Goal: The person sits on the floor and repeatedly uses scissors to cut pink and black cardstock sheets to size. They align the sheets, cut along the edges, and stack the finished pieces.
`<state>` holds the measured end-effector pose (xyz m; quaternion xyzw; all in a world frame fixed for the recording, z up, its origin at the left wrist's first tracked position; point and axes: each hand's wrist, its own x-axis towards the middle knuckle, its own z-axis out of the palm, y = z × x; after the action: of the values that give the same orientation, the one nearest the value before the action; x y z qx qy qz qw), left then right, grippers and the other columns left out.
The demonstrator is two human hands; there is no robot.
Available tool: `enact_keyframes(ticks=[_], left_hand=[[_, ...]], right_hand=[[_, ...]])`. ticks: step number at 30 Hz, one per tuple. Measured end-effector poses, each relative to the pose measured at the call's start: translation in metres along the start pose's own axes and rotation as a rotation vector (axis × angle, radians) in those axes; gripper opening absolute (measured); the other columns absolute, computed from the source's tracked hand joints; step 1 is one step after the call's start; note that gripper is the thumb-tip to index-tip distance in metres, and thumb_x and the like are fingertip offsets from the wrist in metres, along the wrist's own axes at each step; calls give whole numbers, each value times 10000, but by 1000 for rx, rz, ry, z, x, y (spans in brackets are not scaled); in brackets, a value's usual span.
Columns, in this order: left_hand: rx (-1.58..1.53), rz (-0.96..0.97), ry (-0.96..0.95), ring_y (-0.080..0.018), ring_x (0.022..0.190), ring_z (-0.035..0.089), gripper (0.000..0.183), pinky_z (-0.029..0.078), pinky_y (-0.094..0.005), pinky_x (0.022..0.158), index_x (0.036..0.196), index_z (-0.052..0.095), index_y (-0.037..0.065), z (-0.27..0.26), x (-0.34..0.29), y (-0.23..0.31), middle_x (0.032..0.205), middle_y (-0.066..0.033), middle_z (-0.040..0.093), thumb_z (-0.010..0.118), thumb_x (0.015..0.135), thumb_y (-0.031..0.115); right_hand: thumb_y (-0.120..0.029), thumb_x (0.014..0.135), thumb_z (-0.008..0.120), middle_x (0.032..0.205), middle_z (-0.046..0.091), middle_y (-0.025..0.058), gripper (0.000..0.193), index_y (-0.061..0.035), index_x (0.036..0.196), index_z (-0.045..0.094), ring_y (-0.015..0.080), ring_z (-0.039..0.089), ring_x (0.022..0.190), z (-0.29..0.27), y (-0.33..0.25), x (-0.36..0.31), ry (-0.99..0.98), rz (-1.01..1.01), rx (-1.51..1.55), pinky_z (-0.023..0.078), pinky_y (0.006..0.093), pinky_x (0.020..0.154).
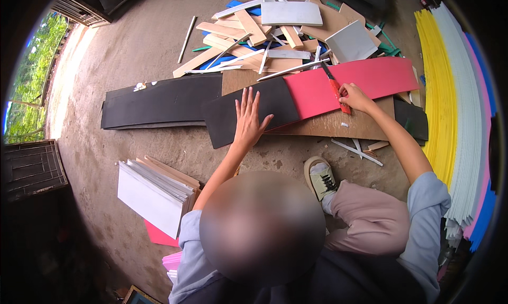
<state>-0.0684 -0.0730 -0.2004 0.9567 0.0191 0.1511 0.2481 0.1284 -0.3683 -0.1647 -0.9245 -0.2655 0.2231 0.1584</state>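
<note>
My left hand [248, 118] lies flat with its fingers spread on a black foam sheet [283, 106]. My right hand [353, 98] is closed round a red utility knife [335, 88], whose blade points away from me over a pinkish-red foam strip [312, 96]. The black sheet lies at the left end of that strip, and its edge meets the red. Beneath both is a brown wooden board [365, 125]. Longer black sheets [164, 100] stretch out to the left of the board. Whether the blade touches the foam, I cannot tell.
A heap of offcuts [254, 26] in beige, white, blue and green lies beyond the board. Tall stacks of yellow sheets [439, 92] and pale sheets [468, 108] stand at the right. A pile of white pieces [151, 195] sits near my left arm. My shoe [320, 180] rests close to the board.
</note>
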Motion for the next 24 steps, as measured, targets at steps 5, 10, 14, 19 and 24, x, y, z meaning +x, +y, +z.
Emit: enact_keyframes(ticks=[5,10,14,19,24], left_hand=[[270,150,-204,-259,1330,56,693,15,-550,1029,1331,200,-13,45,38,9,1417,-149,137,457,844,408],[282,96,-171,-246,1329,79,655,30,-516,1045,1329,213,-25,68,33,16,1415,-140,162,367,870,417],[297,78,-226,-249,1328,87,641,54,-459,1061,1336,195,-22,63,35,18,1415,-140,162,359,870,388],[286,45,-257,-248,1328,85,647,44,-458,1061,1341,181,-15,60,36,20,1417,-140,155,369,865,380],[259,30,-280,-251,1331,71,652,32,-457,1060,1349,150,-11,61,40,21,1420,-148,138,377,862,360]], right_hand=[[-211,732,638,1024,460,214,380,-16,1021,485,363,492,948,5,-3,6,35,111,14,402,405,849],[-226,767,610,1080,406,233,506,-9,1158,372,398,433,1011,53,0,26,370,174,-68,380,445,873],[-191,757,620,1064,421,227,511,14,1161,382,372,439,992,69,0,34,437,221,-155,402,434,837],[-123,797,537,1016,451,235,354,58,1079,422,370,465,952,73,-30,33,476,63,9,404,437,814],[-178,862,419,703,593,236,265,64,968,415,423,581,660,98,-98,37,291,52,207,480,452,543]])
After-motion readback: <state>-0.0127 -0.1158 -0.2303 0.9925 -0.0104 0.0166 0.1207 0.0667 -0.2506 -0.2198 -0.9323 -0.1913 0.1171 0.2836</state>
